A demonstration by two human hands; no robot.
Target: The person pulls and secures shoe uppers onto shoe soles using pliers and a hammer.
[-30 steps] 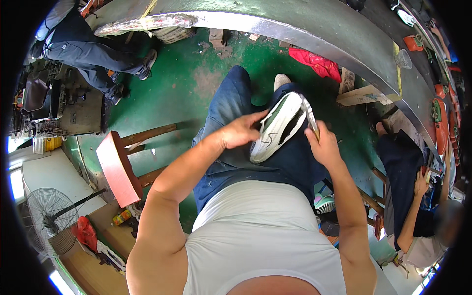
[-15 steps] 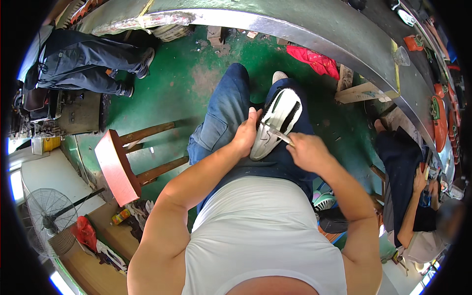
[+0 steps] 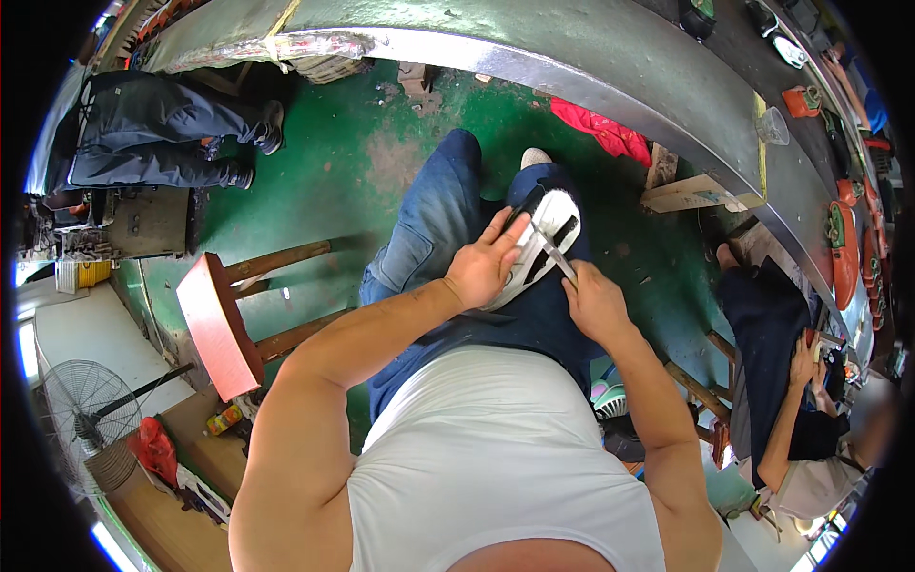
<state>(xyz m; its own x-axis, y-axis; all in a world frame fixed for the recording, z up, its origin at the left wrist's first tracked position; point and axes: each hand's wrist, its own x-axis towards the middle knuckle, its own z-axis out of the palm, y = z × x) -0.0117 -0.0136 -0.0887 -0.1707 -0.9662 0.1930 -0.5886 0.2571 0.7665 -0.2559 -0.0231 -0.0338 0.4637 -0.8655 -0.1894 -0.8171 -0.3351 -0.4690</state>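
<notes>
Shoe (image 3: 560, 208), white with black slots, was supported on the right thigh of the blue jeans (image 3: 415, 248). Its near end was partly concealed by the left hand (image 3: 484, 272); whether that hand was closed could not be determined. A narrow metal tool (image 3: 556, 257) was gripped in the right hand (image 3: 596, 300), its handle mostly covered. Open green floor (image 3: 324, 172) was bounded by the bench (image 3: 477, 50) ahead. Since the preceding frame, the left fingers had been moved further across the shoe.
</notes>
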